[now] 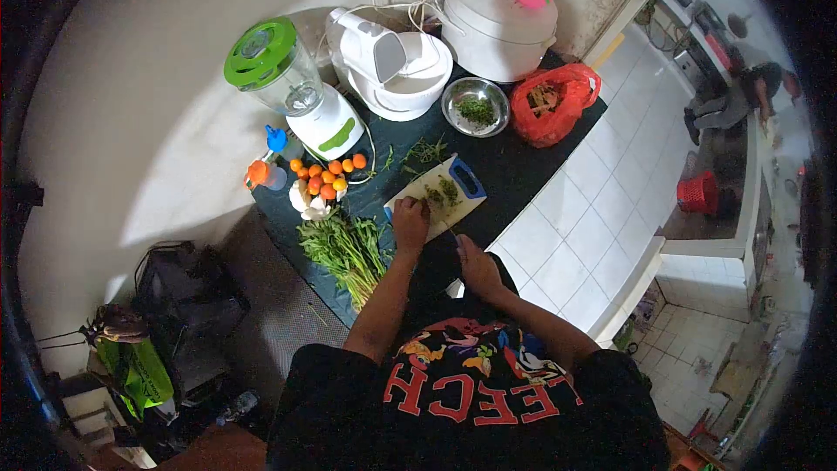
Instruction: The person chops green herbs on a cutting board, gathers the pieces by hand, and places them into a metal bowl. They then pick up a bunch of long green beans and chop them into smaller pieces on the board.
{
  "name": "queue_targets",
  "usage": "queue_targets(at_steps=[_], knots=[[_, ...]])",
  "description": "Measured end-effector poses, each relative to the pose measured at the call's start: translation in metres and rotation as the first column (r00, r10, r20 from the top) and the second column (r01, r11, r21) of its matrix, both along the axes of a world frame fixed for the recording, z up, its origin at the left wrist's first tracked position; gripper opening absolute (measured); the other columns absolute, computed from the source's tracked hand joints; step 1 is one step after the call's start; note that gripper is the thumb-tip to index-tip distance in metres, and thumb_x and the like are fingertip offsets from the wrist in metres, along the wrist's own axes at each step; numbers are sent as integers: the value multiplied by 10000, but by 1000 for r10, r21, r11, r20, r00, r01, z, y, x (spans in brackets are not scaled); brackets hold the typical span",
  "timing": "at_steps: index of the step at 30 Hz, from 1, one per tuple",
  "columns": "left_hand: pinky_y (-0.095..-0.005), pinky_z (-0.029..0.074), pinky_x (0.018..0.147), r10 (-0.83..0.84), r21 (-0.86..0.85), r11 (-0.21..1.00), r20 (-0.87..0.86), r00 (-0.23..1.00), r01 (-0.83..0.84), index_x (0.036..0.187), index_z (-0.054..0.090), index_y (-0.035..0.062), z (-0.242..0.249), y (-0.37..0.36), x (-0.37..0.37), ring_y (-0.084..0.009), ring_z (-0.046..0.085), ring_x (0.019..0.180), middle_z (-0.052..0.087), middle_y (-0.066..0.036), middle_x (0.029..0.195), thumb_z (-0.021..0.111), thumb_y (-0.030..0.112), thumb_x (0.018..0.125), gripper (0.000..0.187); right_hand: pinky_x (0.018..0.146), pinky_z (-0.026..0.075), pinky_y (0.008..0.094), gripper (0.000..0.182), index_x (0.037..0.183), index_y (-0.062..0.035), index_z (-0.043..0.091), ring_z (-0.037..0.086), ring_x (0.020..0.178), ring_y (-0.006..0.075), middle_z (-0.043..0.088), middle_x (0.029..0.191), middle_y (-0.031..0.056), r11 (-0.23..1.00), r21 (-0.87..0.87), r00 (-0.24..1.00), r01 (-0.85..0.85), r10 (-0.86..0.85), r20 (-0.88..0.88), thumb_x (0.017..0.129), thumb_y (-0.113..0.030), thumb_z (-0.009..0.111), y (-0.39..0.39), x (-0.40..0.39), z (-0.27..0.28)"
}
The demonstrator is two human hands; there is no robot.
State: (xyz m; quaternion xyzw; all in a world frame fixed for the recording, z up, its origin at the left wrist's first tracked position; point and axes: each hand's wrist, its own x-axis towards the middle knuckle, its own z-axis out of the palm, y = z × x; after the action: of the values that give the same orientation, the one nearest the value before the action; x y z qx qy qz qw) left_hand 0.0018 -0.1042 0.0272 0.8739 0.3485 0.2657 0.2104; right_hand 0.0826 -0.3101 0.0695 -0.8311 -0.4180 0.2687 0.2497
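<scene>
My left hand [411,223] is closed at the left side of the white and blue cutting board [467,203], beside small heaps of chopped greens [446,191]. What its fingers press on is too small to make out. My right hand [475,262] is closed around a knife, whose thin blade [452,233] points at the board's lower edge. A bunch of leafy greens [347,253] lies to the left of the board, and loose sprigs [425,153] lie behind it. Beyond the board stands a metal bowl [476,107] with cut greens inside.
Tomatoes [327,177], white garlic, a blender [323,121], a stand mixer [373,48], a lidded white container [499,30] and a red plastic bag [554,105] stand on the dark table. Another person [741,96] is at the far right. Bags lie at lower left.
</scene>
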Motion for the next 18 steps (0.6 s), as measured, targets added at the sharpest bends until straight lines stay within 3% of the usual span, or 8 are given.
queue_targets(at_steps=[2, 4, 8, 10, 14, 16, 18], knots=[[-477, 510, 841, -6, -2, 1000, -2, 1000, 6, 952, 725, 17, -4, 0, -2, -358, 597, 973, 654, -146, 975, 712, 122, 855, 144, 856, 553, 556, 387, 1419, -49, 481, 675, 1030, 460, 670, 1148, 293, 1000, -17, 1000, -13, 14, 10, 1100, -267, 454, -5, -4, -11], [-477, 510, 858, -41, -28, 999, -2, 999, 41, 946, 708, 15, -8, 0, -3, -355, 590, 1001, 643, -138, 1002, 717, 120, 841, 149, 836, 565, 541, 389, 1415, -31, 477, 663, 1037, 459, 654, 1167, 285, 975, 214, 991, -56, 28, 133, 1095, -252, 466, -10, -9, -16], [-476, 509, 876, -32, -15, 999, -35, 999, 32, 932, 705, 18, -5, -2, -3, -357, 584, 1018, 637, -132, 1010, 710, 116, 832, 140, 820, 573, 525, 399, 1425, -24, 468, 660, 1015, 453, 647, 1192, 267, 973, 206, 974, -109, 63, 215, 1089, -238, 475, -15, -14, -34], [-468, 507, 892, -75, -23, 997, -88, 993, 73, 942, 703, 19, 3, -3, -6, -357, 582, 1021, 635, -127, 999, 703, 115, 833, 145, 846, 571, 504, 405, 1438, -27, 475, 667, 978, 442, 658, 1169, 265, 995, 22, 977, -93, 87, 196, 1084, -221, 479, -16, -17, -33], [-466, 509, 902, -131, 55, 989, -108, 986, 137, 969, 705, 14, 9, -2, -8, -353, 582, 1026, 635, -130, 1002, 700, 114, 836, 167, 875, 563, 504, 401, 1437, -18, 489, 670, 995, 436, 663, 1154, 267, 990, -130, 996, -47, 57, 72, 1084, -210, 474, 1, -13, -23], [-461, 513, 893, -114, 76, 990, -48, 992, 118, 985, 710, 9, -1, 0, -10, -348, 582, 1015, 635, -138, 992, 694, 122, 852, 175, 893, 550, 536, 389, 1421, -6, 496, 669, 1035, 447, 670, 1141, 271, 982, 182, 991, -59, 37, 125, 1085, -201, 467, 10, -10, -25], [-459, 515, 885, -122, 81, 989, -62, 991, 127, 984, 713, 8, -3, -3, -13, -349, 583, 1006, 634, -143, 989, 693, 122, 852, 176, 910, 542, 546, 390, 1421, 0, 491, 663, 1069, 451, 670, 1161, 276, 994, 102, 997, -41, 34, 67, 1085, -198, 463, 21, -6, -23]])
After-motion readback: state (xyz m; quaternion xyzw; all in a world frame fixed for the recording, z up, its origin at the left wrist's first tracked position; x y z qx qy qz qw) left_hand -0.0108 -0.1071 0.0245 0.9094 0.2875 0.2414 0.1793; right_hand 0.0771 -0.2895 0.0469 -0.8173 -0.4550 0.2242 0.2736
